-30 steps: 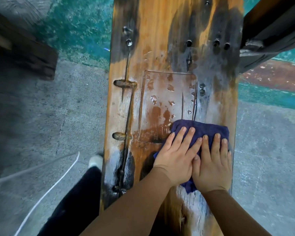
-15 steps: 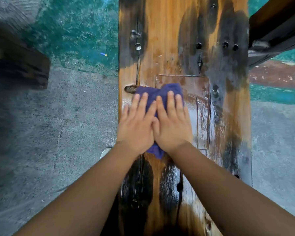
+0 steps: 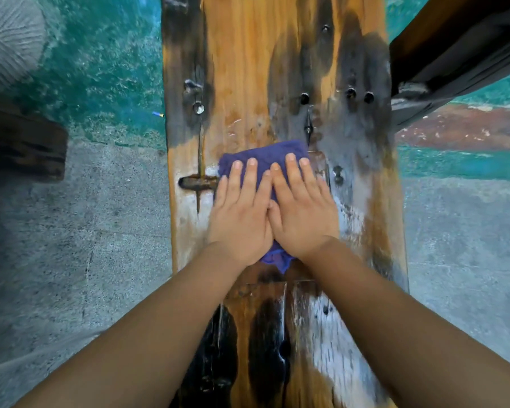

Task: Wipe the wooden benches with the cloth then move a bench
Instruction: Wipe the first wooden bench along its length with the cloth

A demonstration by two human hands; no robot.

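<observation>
Cloth (image 3: 265,156), a blue wad, lay mid-plank on the wooden bench (image 3: 242,54), pressed flat under both hands: left hand (image 3: 242,213) and right hand (image 3: 302,214) side by side, fingers straight, gripping nothing. Wet sheen showed around and below them, while the far end looked dull, so wiping seemed partly done; moving a bench remained. From the head view, another dark bench (image 3: 454,48) stood close at upper right, and dark timber (image 3: 21,145) lay on the concrete floor (image 3: 71,231) to the left.
</observation>
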